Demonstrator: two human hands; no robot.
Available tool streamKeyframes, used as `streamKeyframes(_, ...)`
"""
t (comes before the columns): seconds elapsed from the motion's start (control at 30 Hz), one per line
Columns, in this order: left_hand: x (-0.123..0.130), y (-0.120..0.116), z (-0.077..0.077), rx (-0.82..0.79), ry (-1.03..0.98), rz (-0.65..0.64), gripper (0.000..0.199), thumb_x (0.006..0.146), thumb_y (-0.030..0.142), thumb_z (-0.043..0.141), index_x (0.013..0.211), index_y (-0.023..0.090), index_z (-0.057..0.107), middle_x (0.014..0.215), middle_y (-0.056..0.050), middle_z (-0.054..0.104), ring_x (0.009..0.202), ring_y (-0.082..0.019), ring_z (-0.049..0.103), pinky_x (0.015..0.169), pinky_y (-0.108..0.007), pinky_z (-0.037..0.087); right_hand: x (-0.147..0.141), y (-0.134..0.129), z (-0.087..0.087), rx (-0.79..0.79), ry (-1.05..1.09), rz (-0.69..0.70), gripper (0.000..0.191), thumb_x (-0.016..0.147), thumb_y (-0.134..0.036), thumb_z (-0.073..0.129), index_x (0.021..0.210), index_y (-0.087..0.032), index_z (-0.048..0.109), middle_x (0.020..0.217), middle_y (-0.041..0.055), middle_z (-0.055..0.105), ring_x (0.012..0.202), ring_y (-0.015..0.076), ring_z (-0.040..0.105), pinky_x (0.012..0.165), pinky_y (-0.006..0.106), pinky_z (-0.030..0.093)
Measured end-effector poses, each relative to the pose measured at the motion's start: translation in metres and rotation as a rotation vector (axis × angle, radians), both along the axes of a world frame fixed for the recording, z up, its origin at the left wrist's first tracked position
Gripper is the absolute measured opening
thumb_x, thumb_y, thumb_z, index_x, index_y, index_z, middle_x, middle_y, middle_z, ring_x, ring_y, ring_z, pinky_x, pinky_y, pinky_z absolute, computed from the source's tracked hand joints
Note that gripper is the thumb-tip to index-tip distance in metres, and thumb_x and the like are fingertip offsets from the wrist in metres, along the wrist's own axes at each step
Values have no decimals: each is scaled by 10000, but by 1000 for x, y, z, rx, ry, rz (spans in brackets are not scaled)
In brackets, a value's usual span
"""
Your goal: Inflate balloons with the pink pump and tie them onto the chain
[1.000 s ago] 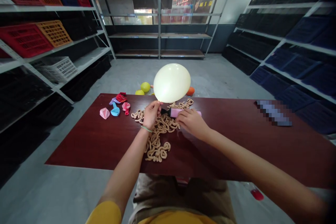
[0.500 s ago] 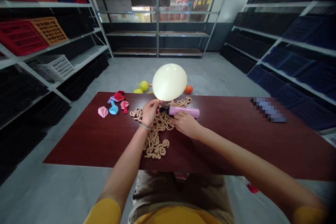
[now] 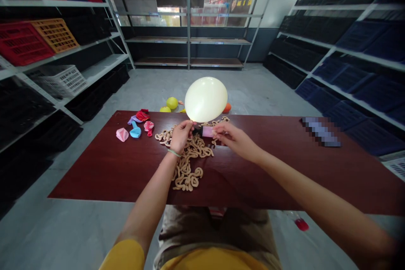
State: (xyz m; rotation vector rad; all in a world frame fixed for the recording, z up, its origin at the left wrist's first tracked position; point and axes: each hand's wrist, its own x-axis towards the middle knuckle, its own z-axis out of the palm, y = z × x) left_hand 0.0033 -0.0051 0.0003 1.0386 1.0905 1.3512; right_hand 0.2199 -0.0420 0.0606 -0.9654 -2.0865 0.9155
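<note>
A pale yellow inflated balloon stands above the far edge of the table. My left hand pinches its neck, close to the black end of a pink hand pump. The fingers of my right hand are closed at the pump's right side, partly covering it. Under both hands lies a pile of tan, curled, rope-like pieces. To the left are uninflated balloons: a pink one, a blue one, a patterned red one, with purple and red ones behind.
The dark red table spans the view, with a blurred-out flat object at its right. Beyond it, yellow balloons and an orange one lie on the floor. Shelves with crates stand left and right.
My right hand has moved up and to the right along the pump. Less of the pink tube shows now. The balloon and my left hand have hardly moved.
</note>
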Motion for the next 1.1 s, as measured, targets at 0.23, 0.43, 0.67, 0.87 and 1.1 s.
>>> streamKeyframes(0.23,0,0,-1,31,23,4,321,810,445,633,851,131,689,668,22,522,498,-61,432,460,-189,337,7,-2,46,86,-65,-58,198,922,-370,543,1022,-245,660,982,18,683,739,127,635,666,280,547)
streamKeyframes(0.43,0,2,-4,60,100,4,341,837,465,594,861,138,691,637,26,538,474,-68,434,461,-200,330,-2,-5,109,212,-109,-118,223,888,-427,580,977,-231,637,918,27,675,789,161,629,605,274,515)
streamKeyframes(0.67,2,-1,-3,132,461,56,345,899,435,498,867,169,715,643,12,601,506,-107,499,519,-234,374,-50,42,179,349,-27,-121,132,843,-317,649,913,-227,582,835,1,625,662,119,554,505,234,421)
streamKeyframes(0.87,5,-8,-2,291,680,84,314,942,386,471,912,200,721,769,-18,693,720,-160,614,695,-261,433,-98,98,154,459,-168,-101,78,837,-202,620,872,-201,550,825,-13,586,742,116,522,628,246,391)
streamKeyframes(1.1,-1,-8,-2,477,944,311,251,938,320,507,881,199,719,916,-97,643,889,-220,581,853,-366,440,-111,101,100,509,-651,6,61,815,-131,559,809,-189,579,790,8,586,668,116,451,627,284,262)
